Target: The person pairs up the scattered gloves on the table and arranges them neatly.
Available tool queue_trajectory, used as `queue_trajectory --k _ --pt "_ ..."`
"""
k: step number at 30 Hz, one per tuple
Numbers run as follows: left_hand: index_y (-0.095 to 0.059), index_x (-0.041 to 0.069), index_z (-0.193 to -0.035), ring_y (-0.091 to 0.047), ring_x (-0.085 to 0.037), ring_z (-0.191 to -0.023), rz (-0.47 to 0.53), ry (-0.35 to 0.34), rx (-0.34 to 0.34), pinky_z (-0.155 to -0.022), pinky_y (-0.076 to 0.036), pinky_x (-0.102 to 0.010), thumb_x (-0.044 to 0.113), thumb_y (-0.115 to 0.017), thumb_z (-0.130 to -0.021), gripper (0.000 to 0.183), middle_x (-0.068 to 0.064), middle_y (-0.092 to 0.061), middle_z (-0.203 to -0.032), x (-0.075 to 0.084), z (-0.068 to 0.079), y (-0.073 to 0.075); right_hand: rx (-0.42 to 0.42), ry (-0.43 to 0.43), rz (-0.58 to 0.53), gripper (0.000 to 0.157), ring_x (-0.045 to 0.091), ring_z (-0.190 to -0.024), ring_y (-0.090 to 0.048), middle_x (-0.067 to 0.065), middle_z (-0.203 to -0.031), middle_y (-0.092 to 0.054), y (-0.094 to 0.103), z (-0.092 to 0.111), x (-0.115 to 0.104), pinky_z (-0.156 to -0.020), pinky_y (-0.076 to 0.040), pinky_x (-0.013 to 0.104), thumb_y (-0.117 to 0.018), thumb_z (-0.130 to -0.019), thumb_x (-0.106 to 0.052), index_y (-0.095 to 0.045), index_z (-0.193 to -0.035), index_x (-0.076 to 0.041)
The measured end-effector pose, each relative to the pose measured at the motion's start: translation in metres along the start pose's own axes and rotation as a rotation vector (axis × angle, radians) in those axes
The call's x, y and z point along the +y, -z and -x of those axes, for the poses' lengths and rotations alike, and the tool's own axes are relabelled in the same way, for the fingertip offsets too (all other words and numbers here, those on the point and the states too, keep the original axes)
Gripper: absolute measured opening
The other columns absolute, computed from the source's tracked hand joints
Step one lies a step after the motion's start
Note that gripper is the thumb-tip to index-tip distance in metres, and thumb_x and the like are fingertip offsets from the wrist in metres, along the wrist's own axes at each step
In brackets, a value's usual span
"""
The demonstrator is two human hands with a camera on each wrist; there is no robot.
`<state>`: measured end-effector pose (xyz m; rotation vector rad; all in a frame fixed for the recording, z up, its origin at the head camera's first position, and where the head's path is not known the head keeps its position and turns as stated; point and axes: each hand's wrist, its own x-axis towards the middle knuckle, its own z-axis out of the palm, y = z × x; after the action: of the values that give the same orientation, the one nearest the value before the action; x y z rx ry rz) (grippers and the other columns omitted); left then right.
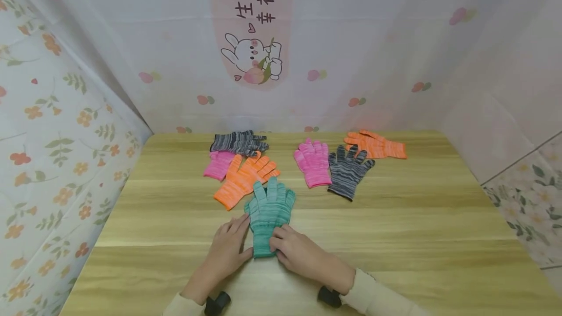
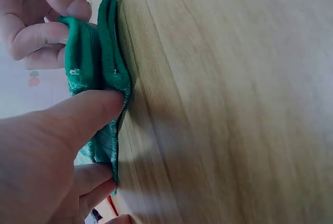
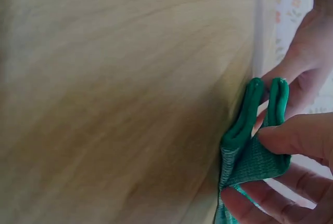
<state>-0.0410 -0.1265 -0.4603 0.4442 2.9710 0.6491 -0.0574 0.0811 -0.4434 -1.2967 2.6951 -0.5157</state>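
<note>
Head view: pinches the cuff (image 1: 262, 251) of stacked green gloves (image 1: 268, 213) on the table (image 1: 421, 243) with the right hand (image 1: 300, 252); rests the left hand (image 1: 227, 246), fingers nearly straight, along their left side. Shows orange gloves (image 1: 243, 180), pink gloves (image 1: 313, 162) and grey gloves (image 1: 350, 174) beyond.
Left wrist view: presses the left thumb (image 2: 93, 109) against the cuff ends.
Right wrist view: holds the upper cuff (image 3: 278, 102) apart from the lower.
</note>
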Motion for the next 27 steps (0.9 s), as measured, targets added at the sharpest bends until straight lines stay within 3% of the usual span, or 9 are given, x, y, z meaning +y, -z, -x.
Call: queue_trajectory --k 6,16,23,27 --pt "-0.045 -0.002 -0.134 -0.041 -0.042 -0.125 -0.008 0.011 -0.004 -0.104 -0.032 -0.055 0.026 -0.070 -0.080 0.066 -0.014 -0.044 -0.141 -0.002 -0.001 -0.001 0.021 -0.005 0.056 0.008 0.008 -0.084 -0.048 -0.005 -0.090 -0.055 -0.004 -0.002 -0.002 -0.072 -0.046 0.017 -0.062 -0.085 -0.007 -0.061 -0.086 -0.016" --pt "-0.044 0.000 -0.135 -0.041 -0.041 -0.126 0.008 0.018 -0.023 -0.105 -0.031 -0.055 0.029 -0.070 -0.080 0.068 -0.013 -0.044 -0.141 0.000 -0.005 -0.001 0.090 -0.134 0.023 0.014 0.009 -0.079 -0.047 -0.003 -0.083 -0.048 -0.012 -0.007 0.002 -0.063 -0.047 0.018 -0.060 -0.082 0.001 -0.058 -0.084 -0.013" --pt "-0.045 -0.002 -0.134 -0.041 -0.042 -0.124 0.021 0.006 0.000 -0.103 -0.032 -0.057 0.024 -0.069 -0.080 0.065 -0.014 -0.044 -0.141 0.000 -0.004 0.000 -0.008 -0.077 -0.018 0.008 0.007 -0.082 -0.043 -0.005 -0.089 -0.047 -0.011 -0.006 0.005 -0.070 -0.045 0.016 -0.062 -0.086 -0.010 -0.057 -0.090 -0.014" --pt "-0.051 -0.001 -0.129 -0.044 -0.041 -0.117 0.112 0.030 0.007 -0.095 -0.035 -0.060 0.013 -0.063 -0.084 0.049 -0.014 -0.048 -0.137 0.000 -0.005 0.004 -0.060 -0.075 -0.100 0.007 0.005 -0.085 -0.040 -0.007 -0.092 -0.047 -0.008 -0.002 0.006 -0.073 -0.043 0.014 -0.064 -0.088 -0.021 -0.061 -0.091 -0.016"
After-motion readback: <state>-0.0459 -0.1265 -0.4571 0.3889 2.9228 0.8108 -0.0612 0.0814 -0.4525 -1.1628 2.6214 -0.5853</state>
